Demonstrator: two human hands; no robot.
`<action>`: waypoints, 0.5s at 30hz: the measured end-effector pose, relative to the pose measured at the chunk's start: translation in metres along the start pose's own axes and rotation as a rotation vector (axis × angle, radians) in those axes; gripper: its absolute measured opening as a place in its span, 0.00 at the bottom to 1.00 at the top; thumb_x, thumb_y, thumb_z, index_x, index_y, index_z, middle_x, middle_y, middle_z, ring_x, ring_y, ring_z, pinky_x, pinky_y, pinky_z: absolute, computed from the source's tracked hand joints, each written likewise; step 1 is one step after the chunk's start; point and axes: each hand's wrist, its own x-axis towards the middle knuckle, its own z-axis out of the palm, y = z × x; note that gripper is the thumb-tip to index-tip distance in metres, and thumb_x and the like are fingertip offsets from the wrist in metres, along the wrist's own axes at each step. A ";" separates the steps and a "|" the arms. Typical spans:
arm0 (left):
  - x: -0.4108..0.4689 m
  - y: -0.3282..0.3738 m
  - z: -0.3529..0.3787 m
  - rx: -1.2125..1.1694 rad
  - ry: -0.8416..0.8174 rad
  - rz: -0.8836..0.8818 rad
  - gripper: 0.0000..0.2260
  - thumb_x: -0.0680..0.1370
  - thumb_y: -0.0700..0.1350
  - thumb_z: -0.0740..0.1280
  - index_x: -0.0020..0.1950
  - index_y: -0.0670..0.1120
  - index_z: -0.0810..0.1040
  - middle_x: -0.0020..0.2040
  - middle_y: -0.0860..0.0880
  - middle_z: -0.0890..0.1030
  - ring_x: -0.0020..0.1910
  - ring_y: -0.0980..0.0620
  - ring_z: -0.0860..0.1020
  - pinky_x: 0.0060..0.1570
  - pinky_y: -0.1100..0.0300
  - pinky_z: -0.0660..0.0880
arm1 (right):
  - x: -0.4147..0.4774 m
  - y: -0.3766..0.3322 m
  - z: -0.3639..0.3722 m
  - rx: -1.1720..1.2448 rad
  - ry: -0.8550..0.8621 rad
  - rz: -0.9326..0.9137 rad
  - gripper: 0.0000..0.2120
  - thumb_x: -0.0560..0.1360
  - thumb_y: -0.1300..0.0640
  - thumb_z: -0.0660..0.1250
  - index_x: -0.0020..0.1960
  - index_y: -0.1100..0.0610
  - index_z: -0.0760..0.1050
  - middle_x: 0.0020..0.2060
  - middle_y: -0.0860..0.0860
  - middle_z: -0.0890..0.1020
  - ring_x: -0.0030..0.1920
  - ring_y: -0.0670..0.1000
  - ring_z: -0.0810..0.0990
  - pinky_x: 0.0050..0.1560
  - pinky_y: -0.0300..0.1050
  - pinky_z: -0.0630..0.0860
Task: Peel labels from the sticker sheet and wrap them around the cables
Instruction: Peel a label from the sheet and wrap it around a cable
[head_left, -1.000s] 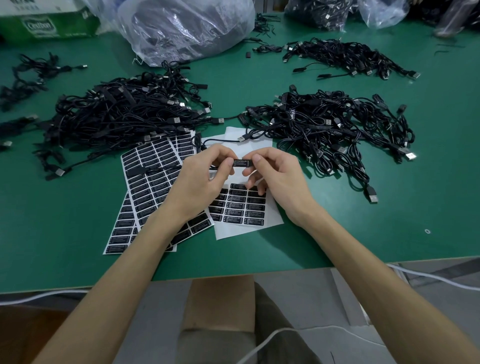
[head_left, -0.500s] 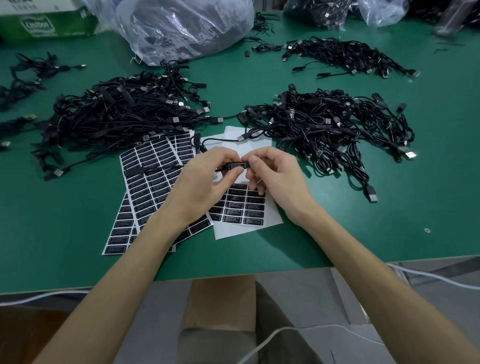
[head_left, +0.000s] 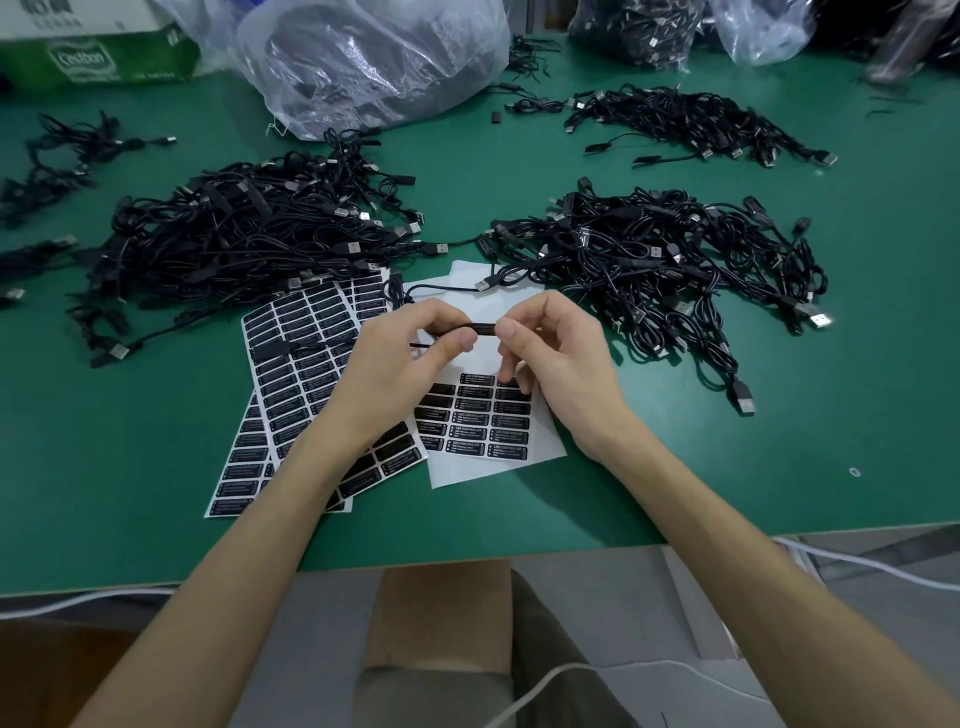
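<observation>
A small black label is being pinched from both ends, just above the green worktop and over the white sticker sheet. It is being held on a thin black cable, which is sticking out to the left between the hands. How far round the cable the label goes cannot be told. The left end is being pinched by the thumb and first finger of the left hand. The right end is being pinched by the thumb and first finger of the right hand. The other fingers of the right hand are being kept curled under it, close to the sheet. The sticker sheet is being left flat under the hands, with rows of black labels at its near end and bare white paper at its far end. Two full sheets are being kept just to its left, one partly on top of the other. A left pile of cables is being kept behind those sheets. A right pile of cables is being kept on the other side, with one plug lying on the white sheet. A far pile and a clear plastic bag are being kept at the back of the worktop.
</observation>
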 end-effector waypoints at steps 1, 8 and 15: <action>0.000 -0.001 0.000 0.019 0.006 0.006 0.03 0.80 0.44 0.72 0.52 0.46 0.84 0.46 0.55 0.83 0.49 0.56 0.80 0.54 0.57 0.76 | -0.001 -0.001 0.000 0.015 0.011 -0.010 0.04 0.82 0.62 0.68 0.48 0.59 0.75 0.36 0.54 0.80 0.32 0.52 0.80 0.29 0.42 0.73; 0.001 -0.008 0.002 0.302 0.058 0.043 0.06 0.80 0.36 0.70 0.56 0.43 0.84 0.62 0.47 0.78 0.65 0.47 0.73 0.70 0.53 0.69 | -0.002 -0.012 -0.006 0.375 0.127 0.036 0.07 0.87 0.60 0.59 0.50 0.61 0.70 0.35 0.54 0.79 0.30 0.51 0.77 0.29 0.41 0.69; -0.006 -0.001 0.003 0.156 0.114 0.054 0.13 0.82 0.34 0.67 0.66 0.41 0.80 0.58 0.46 0.83 0.58 0.48 0.81 0.60 0.48 0.78 | 0.005 -0.014 -0.016 0.719 0.124 0.215 0.17 0.83 0.44 0.62 0.53 0.60 0.73 0.40 0.51 0.82 0.34 0.48 0.77 0.34 0.37 0.74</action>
